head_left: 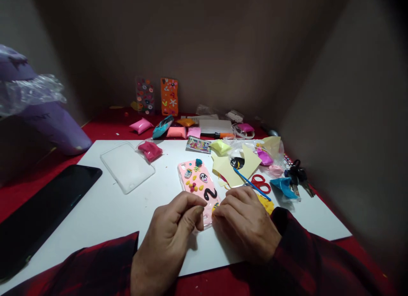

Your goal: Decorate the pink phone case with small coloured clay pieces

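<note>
A pink phone case (191, 175) lies on the white board between my hands, decorated with small clay shapes. Among them are a black curl (210, 194), a teal lump (199, 162) and yellow petals round a red centre (193, 186). My left hand (178, 228) is at the case's lower left, thumb and forefinger pinched together; whatever is between them is too small to make out. The fingertips of my right hand (244, 219) close at a yellow clay piece with blue marks (215, 206) on the case's right edge, partly covering it.
Red scissors (261, 183), a blue stick (250, 183) and pale yellow paper (251, 162) lie to the right, with clay packets and keys (299, 177). A clear case (127, 166) and a dark phone (47, 215) lie left. Two decorated cases, one orange (169, 97), stand behind.
</note>
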Available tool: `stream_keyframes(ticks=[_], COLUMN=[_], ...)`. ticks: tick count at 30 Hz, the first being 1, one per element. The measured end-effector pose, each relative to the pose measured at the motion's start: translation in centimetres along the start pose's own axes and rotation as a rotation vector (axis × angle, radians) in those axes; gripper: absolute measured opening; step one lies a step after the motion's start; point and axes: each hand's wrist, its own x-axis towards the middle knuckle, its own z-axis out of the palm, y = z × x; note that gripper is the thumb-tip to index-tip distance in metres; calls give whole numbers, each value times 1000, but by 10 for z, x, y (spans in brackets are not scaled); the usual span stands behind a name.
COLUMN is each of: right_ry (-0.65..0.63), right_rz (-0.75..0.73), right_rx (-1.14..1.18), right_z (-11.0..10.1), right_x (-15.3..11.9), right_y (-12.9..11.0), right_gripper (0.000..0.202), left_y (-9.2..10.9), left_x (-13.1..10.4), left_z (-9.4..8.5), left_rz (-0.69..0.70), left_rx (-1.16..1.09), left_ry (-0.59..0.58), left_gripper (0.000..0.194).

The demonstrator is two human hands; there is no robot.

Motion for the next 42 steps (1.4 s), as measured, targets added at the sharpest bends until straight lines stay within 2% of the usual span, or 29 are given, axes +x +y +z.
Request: stream_keyframes(ticks=[8,14,26,29,36,42], right_ry=[120,17,43,42,95,61], right_rz=[121,59,-31,-11,149,108], right_rx=[102,68,-109,-113,33,25], right_z=[-4,-2,-1,3,3,2], right_x=[-3,-5,0,1,-7,-6], right_y=[1,1,-6,-7,0,-2], right_gripper=[14,14,18,19,11,14], left_y=[0,-1,1,0,1,0], left_x=[0,0,0,-1,-2,-2], left_z=[-3,-2,-3,-3,-2,0], left_rz=[123,86,136,136,126,55], left_rx=[27,-1,4,-9,-6,-70], left_ry=[48,56,43,48,75,43], left_gripper=[14,10,14,13,13,13])
